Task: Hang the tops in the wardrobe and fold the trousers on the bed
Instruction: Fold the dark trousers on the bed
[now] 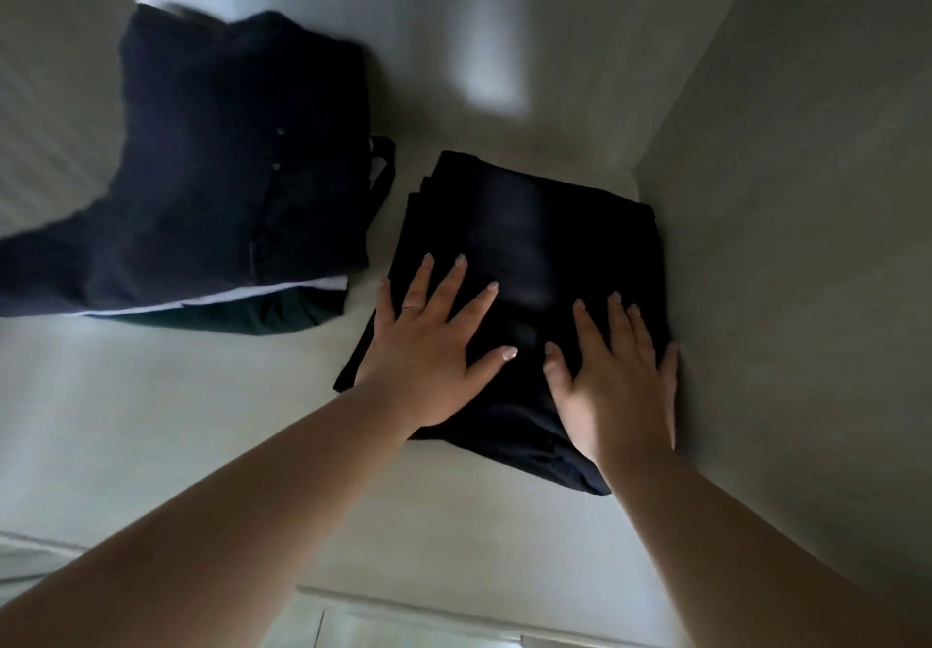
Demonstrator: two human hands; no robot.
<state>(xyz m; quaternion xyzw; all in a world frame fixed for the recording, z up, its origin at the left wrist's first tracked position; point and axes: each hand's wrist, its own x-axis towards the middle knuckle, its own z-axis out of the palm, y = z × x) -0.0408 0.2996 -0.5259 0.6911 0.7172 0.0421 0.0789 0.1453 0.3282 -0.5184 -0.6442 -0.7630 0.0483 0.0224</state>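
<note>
Head view: both hands lie flat with fingers spread, the left hand [428, 345] and right hand [618, 375] pressing on a folded black fabric garment [529, 244] on a pale shelf [201, 420], against its right wall. A dark navy folded clothes pile [217, 183] sits beside it, left.
</note>
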